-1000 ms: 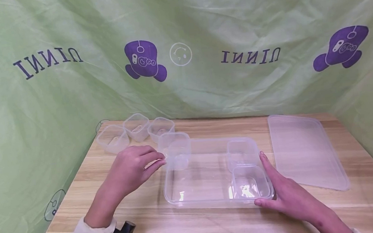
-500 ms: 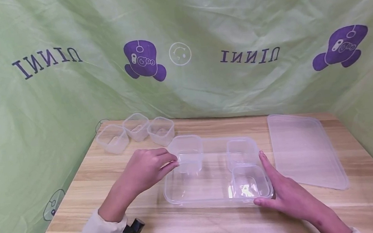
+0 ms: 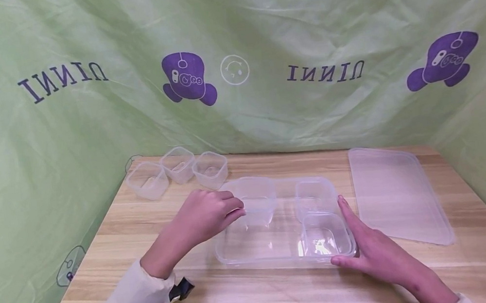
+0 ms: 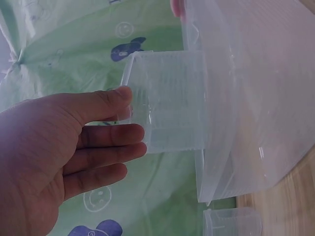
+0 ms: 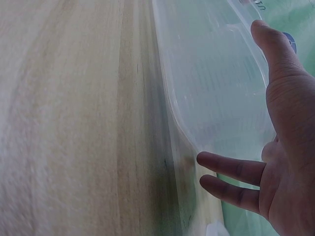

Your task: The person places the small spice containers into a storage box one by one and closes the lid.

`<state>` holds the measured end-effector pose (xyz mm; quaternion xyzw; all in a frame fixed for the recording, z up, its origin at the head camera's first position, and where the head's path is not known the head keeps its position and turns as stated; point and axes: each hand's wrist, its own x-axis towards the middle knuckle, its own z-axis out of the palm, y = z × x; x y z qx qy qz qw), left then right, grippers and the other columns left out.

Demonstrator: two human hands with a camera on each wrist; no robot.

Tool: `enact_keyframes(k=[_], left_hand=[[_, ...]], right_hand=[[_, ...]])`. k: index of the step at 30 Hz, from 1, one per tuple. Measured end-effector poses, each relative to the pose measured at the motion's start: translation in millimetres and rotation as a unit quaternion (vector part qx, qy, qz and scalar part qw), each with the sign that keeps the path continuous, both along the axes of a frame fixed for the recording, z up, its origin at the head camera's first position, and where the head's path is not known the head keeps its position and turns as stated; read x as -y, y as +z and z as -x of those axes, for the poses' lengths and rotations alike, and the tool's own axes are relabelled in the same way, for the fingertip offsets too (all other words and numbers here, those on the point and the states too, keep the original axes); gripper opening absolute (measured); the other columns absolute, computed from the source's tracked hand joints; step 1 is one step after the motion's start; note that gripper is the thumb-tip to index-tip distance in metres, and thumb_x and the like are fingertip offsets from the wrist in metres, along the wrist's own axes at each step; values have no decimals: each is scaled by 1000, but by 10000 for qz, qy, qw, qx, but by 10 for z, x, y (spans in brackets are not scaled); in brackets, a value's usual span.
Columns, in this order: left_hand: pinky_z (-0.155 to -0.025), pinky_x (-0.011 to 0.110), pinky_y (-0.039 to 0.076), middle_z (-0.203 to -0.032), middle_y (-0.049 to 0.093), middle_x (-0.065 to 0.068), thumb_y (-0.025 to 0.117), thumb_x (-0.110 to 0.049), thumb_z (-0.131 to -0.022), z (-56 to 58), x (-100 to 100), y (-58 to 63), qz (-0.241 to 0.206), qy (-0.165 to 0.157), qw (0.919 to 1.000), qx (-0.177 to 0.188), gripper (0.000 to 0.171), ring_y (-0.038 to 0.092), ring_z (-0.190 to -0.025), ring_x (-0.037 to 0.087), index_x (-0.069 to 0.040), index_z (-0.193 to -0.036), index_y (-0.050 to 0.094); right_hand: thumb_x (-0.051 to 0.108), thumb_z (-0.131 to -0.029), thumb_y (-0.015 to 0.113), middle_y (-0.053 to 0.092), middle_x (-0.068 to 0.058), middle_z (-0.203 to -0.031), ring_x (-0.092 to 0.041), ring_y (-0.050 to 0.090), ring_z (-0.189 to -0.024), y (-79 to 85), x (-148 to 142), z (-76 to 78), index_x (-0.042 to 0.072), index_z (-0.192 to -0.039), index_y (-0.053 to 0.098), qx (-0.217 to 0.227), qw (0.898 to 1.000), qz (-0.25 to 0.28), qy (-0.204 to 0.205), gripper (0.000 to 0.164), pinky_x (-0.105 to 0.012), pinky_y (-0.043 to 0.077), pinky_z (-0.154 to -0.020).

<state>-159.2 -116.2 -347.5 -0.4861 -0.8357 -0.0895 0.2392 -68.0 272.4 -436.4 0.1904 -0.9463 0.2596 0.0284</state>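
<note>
My left hand (image 3: 203,216) pinches the rim of a small clear plastic container (image 3: 259,203) between thumb and fingertips. The container is upright over the back left part of a large clear rectangular box (image 3: 261,247). In the left wrist view, the small container (image 4: 172,101) projects above the box's rim. Two more small containers, one at the back (image 3: 315,196) and one at the front (image 3: 327,236), sit inside the box's right end. My right hand (image 3: 378,258) rests against the box's right side, thumb at the front corner and fingers extended.
Three more small clear containers, a left one (image 3: 146,180), a rear one (image 3: 178,165) and a right one (image 3: 210,170), stand at the back left of the wooden table (image 3: 248,297). A flat translucent lid (image 3: 401,195) lies right of the box. A green curtain (image 3: 266,120) hangs around.
My left hand has moved right with the small container, from the box's left edge to over its back left part. My right hand and the box have stayed put.
</note>
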Motion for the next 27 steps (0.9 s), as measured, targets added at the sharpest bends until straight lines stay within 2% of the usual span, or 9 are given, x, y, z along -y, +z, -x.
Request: enact_keyframes(k=[10,17,27], left_hand=[[-46,25,44,-73,63,-9,79,-22,-92,9,-140,36,350,-72,9992,181,14,60,-58,8,-18,-82,71],[-43,24,37,-64,55,-11,78,-23,-93,12,-234,-13,476,-33,9986,243,24,54,-52,9,-19,-74,63],[-43,27,40,-62,54,-10,78,-24,-93,25,-361,-74,480,-142,9986,143,28,56,-51,11,-19,-72,60]], right_hand=[[61,-84,78,20,-17,-168,-44,56,-127,3,6,9,18,-166,-3,36,10000,11,3,122,-62,47,-99],[60,-85,78,18,-15,-169,-43,56,-128,0,1,6,18,-166,-3,11,10000,-11,10,123,-62,47,-99],[59,-84,79,19,-15,-169,-45,56,-127,-9,1,-1,17,-166,-3,-4,10000,-2,-11,123,-62,48,-98]])
